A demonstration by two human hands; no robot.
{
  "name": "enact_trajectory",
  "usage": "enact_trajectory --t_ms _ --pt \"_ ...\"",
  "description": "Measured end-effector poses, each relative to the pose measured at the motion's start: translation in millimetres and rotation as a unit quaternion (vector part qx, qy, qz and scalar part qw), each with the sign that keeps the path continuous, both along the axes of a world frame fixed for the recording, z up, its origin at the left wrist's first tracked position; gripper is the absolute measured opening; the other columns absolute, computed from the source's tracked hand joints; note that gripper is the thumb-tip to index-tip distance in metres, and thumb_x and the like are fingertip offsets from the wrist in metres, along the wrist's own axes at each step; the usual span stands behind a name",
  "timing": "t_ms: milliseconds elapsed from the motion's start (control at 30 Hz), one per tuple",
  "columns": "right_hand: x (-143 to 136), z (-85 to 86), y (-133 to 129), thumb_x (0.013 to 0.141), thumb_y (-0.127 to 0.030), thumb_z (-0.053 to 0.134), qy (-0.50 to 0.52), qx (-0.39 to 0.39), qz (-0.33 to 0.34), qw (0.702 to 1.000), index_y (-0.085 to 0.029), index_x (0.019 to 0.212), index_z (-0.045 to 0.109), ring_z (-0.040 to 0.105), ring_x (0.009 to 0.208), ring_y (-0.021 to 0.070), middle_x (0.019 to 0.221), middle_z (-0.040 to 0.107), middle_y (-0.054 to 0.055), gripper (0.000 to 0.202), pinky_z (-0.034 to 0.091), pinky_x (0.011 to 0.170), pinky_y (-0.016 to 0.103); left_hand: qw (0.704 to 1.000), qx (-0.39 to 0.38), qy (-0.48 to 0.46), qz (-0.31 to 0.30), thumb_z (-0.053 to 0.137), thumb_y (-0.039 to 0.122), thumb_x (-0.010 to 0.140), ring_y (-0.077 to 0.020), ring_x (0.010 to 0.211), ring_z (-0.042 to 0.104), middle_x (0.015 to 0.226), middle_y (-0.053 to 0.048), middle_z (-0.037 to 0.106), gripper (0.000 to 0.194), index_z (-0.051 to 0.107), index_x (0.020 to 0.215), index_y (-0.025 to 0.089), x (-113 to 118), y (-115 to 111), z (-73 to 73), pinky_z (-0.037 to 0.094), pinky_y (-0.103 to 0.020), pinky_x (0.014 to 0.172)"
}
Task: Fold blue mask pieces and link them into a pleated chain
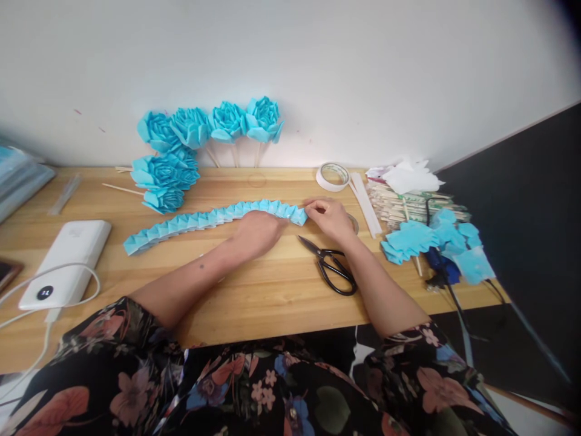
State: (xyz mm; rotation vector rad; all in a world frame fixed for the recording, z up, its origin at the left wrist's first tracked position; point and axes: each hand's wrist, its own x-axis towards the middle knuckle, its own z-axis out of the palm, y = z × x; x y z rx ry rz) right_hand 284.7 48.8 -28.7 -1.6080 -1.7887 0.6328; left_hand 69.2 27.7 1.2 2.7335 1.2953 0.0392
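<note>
Across a wooden bench (pixel 281 303), we see blue flowers (pixel 227 121) gathered at upper left, shaped and mounted on sticks. At center, a pleated blue strip (pixel 195 221) curves from left toward the middle; its visible length is folded, but it lies flat, unrolled and without a stick, leaving it, in our judgment, short of the finished blooms. Our left hand (pixel 261 233) rests on the strip near its right end, its fingertips too hidden for us to tell their grip; our right hand (pixel 333 218) has fingers pinched together on the strip's tip. At right, we see a bundle of sticks (pixel 390 206) behind more blue pieces (pixel 411 240), also unrolled. A white power bank (pixel 75 251) sits at left; black-handled scissors (pixel 338 272) lie below our right hand, and a tape roll (pixel 323 182) rests beyond it.
</note>
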Motion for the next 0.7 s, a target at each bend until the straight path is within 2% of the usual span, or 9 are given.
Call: enact_trajectory --t_ms 233,433,533,700 --pt "-1.3 -0.5 0.4 0.079 -0.018 0.062 0.004 0.006 0.005 1.0 -0.023 0.062 0.069 0.071 0.096 0.0217 0.096 0.079 0.001 0.019 0.052 0.089 0.035 0.996 0.022 -0.08 0.037 0.041 0.018 0.091 -0.0203 0.072 0.065 0.083 -0.008 0.076 0.034 0.074 0.094 0.02 -0.5 -1.5 3.3 0.039 -0.028 0.061" --pt "-1.3 -1.7 0.1 0.078 -0.019 0.062 0.007 0.013 0.009 1.0 -0.023 0.062 0.069 0.071 0.095 0.0215 0.095 0.078 0.001 0.018 0.051 0.088 0.034 0.988 -0.01 -0.146 0.055 0.04 0.02 0.092 -0.0182 0.072 0.065 0.082 -0.006 0.075 0.036 0.076 0.097 0.021 -0.6 -2.2 3.4 0.042 -0.027 0.066" --pt "-0.7 -2.0 0.0 0.078 -0.02 0.062 0.003 0.007 0.003 1.0 -0.023 0.064 0.07 0.071 0.096 0.0219 0.096 0.078 0.001 0.017 0.051 0.089 0.034 0.991 -0.025 -0.125 0.044 0.041 0.023 0.093 -0.0185 0.071 0.064 0.077 -0.006 0.074 0.035 0.076 0.095 0.022 -0.5 -2.5 2.9 0.041 -0.027 0.065" --pt "-0.2 -2.9 0.2 0.078 -0.021 0.062 0.002 0.013 0.008 1.0 -0.023 0.063 0.07 0.071 0.096 0.0217 0.095 0.078 0.002 0.017 0.052 0.09 0.034 0.999 -0.018 -0.036 0.028 0.041 0.026 0.094 -0.0205 0.069 0.064 0.08 -0.008 0.074 0.034 0.073 0.085 0.021 0.8 -3.4 1.1 0.036 -0.028 0.059"
